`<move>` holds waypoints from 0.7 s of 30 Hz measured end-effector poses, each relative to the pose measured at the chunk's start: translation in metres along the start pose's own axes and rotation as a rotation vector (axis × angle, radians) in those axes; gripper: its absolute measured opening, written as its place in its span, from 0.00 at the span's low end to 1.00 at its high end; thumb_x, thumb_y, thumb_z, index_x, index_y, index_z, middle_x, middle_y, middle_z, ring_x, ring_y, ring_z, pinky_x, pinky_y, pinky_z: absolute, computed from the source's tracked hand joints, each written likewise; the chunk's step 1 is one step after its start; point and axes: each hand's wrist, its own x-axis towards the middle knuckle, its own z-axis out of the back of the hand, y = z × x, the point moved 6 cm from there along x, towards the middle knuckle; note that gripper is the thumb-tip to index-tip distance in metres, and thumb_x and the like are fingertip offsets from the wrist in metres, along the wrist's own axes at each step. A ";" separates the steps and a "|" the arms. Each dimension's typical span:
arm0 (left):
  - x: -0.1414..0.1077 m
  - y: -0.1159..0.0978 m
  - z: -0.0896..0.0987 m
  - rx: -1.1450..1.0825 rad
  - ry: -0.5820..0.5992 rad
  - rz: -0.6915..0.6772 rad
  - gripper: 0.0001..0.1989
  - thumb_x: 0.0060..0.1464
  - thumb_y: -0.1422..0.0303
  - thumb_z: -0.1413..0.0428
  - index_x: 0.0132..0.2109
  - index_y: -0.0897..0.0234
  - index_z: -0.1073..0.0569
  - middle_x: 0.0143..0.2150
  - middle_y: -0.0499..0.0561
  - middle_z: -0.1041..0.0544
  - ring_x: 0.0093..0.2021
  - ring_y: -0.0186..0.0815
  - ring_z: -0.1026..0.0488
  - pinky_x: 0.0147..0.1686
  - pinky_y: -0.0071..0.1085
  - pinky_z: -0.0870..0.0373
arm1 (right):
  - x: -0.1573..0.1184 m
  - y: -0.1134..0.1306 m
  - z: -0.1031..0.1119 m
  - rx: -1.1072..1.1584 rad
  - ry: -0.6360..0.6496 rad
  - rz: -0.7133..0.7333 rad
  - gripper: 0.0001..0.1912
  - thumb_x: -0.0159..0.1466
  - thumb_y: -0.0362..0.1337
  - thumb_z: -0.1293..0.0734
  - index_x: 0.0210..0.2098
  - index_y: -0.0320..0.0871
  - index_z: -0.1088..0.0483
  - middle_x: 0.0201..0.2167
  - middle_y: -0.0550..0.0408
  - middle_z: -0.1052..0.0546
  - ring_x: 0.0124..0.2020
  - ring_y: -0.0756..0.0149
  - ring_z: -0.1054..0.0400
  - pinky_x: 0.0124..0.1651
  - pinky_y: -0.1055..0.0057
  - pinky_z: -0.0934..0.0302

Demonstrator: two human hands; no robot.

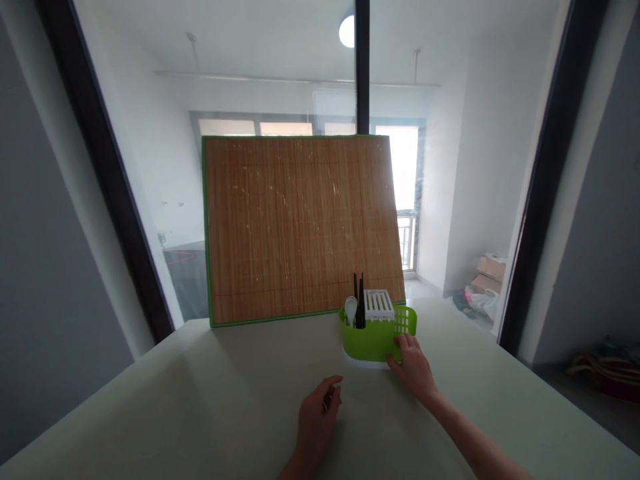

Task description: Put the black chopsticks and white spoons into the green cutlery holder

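A bright green utensil caddy with a white base stands on the table. In its left compartment are a pale spoon and black chopsticks, upright. A white slotted rack sits on its middle part. My right hand grips the caddy's front right corner, fingers on the low wall and thumb against the front. My left hand hovers or rests in front of the caddy, apart from it, with fingers curled. Something small and dark shows between those fingers, too unclear to name.
Behind the caddy a bamboo mat board with green edging leans against the glass. The pale table runs wide to both sides. Dark window frames stand left and right. Beyond the glass, cardboard boxes and bags lie on the floor.
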 end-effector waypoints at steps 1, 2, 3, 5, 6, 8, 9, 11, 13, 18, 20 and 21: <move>0.000 0.000 0.003 -0.013 -0.026 0.004 0.18 0.55 0.58 0.54 0.45 0.63 0.27 0.25 0.48 0.27 0.24 0.30 0.33 0.28 0.25 0.36 | -0.004 0.010 -0.001 0.016 0.000 0.018 0.10 0.58 0.34 0.38 0.40 0.43 0.40 0.40 0.48 0.33 0.42 0.57 0.36 0.38 0.67 0.39; 0.000 0.000 0.006 -0.030 -0.054 0.006 0.18 0.56 0.58 0.54 0.45 0.64 0.27 0.25 0.48 0.27 0.24 0.31 0.33 0.28 0.25 0.36 | -0.008 0.019 -0.003 0.031 -0.002 0.034 0.10 0.58 0.35 0.38 0.39 0.44 0.40 0.39 0.49 0.33 0.42 0.57 0.36 0.38 0.67 0.39; 0.000 0.000 0.010 -0.051 -0.083 0.007 0.19 0.56 0.58 0.54 0.46 0.64 0.28 0.26 0.48 0.27 0.25 0.31 0.32 0.28 0.26 0.35 | -0.011 0.028 -0.004 0.044 -0.005 0.048 0.09 0.58 0.34 0.38 0.39 0.44 0.41 0.39 0.49 0.33 0.42 0.57 0.36 0.38 0.67 0.39; 0.000 0.000 0.017 -0.091 -0.144 0.013 0.19 0.56 0.57 0.54 0.46 0.65 0.29 0.26 0.48 0.27 0.26 0.32 0.31 0.29 0.26 0.34 | -0.016 0.044 -0.007 0.068 -0.009 0.072 0.08 0.59 0.34 0.38 0.39 0.45 0.41 0.39 0.49 0.33 0.41 0.57 0.37 0.38 0.66 0.39; -0.001 0.000 0.021 -0.103 -0.170 0.020 0.19 0.56 0.56 0.54 0.45 0.65 0.29 0.27 0.48 0.27 0.26 0.32 0.31 0.29 0.26 0.34 | -0.019 0.052 -0.009 0.078 -0.011 0.082 0.08 0.59 0.34 0.38 0.39 0.45 0.41 0.39 0.49 0.33 0.41 0.57 0.37 0.38 0.66 0.39; -0.003 0.002 0.027 -0.110 -0.206 0.039 0.19 0.56 0.56 0.54 0.44 0.65 0.29 0.27 0.48 0.27 0.26 0.31 0.31 0.27 0.25 0.35 | -0.023 0.064 -0.011 0.095 -0.015 0.098 0.08 0.60 0.33 0.39 0.39 0.45 0.41 0.39 0.50 0.33 0.41 0.57 0.37 0.38 0.66 0.39; -0.004 0.002 0.029 -0.108 -0.217 0.048 0.19 0.56 0.56 0.54 0.44 0.65 0.29 0.27 0.48 0.27 0.26 0.31 0.31 0.27 0.25 0.35 | -0.024 0.069 -0.012 0.101 -0.019 0.105 0.08 0.60 0.33 0.39 0.39 0.45 0.41 0.39 0.50 0.33 0.41 0.57 0.37 0.38 0.66 0.39; -0.007 0.003 0.034 -0.108 -0.230 0.056 0.18 0.56 0.56 0.54 0.43 0.65 0.29 0.27 0.48 0.27 0.26 0.31 0.31 0.26 0.24 0.36 | -0.027 0.077 -0.014 0.106 -0.030 0.115 0.07 0.60 0.33 0.39 0.39 0.45 0.40 0.38 0.50 0.33 0.41 0.56 0.37 0.38 0.65 0.40; -0.009 0.002 0.040 -0.107 -0.245 0.055 0.18 0.56 0.56 0.53 0.43 0.65 0.30 0.27 0.47 0.27 0.26 0.30 0.32 0.26 0.24 0.36 | -0.030 0.082 -0.015 0.107 -0.045 0.124 0.07 0.60 0.33 0.39 0.39 0.45 0.40 0.38 0.49 0.33 0.40 0.55 0.37 0.38 0.63 0.40; 0.005 -0.007 0.070 -0.080 -0.321 0.017 0.17 0.55 0.56 0.53 0.43 0.63 0.29 0.27 0.47 0.27 0.26 0.30 0.32 0.25 0.23 0.37 | -0.035 0.082 -0.020 0.132 -0.096 0.146 0.07 0.61 0.34 0.39 0.40 0.44 0.39 0.38 0.49 0.33 0.40 0.55 0.37 0.39 0.61 0.40; 0.022 -0.016 0.088 -0.037 -0.380 -0.014 0.17 0.55 0.56 0.52 0.43 0.62 0.30 0.28 0.47 0.27 0.26 0.30 0.32 0.27 0.24 0.36 | -0.037 0.079 -0.022 0.156 -0.111 0.168 0.09 0.61 0.34 0.40 0.42 0.43 0.39 0.39 0.48 0.33 0.41 0.55 0.37 0.41 0.61 0.39; 0.033 -0.020 0.097 0.004 -0.403 -0.028 0.17 0.54 0.56 0.52 0.44 0.62 0.30 0.30 0.47 0.27 0.27 0.30 0.32 0.28 0.24 0.35 | -0.038 0.078 -0.023 0.168 -0.116 0.181 0.10 0.62 0.33 0.41 0.43 0.42 0.39 0.40 0.48 0.33 0.42 0.55 0.37 0.43 0.60 0.40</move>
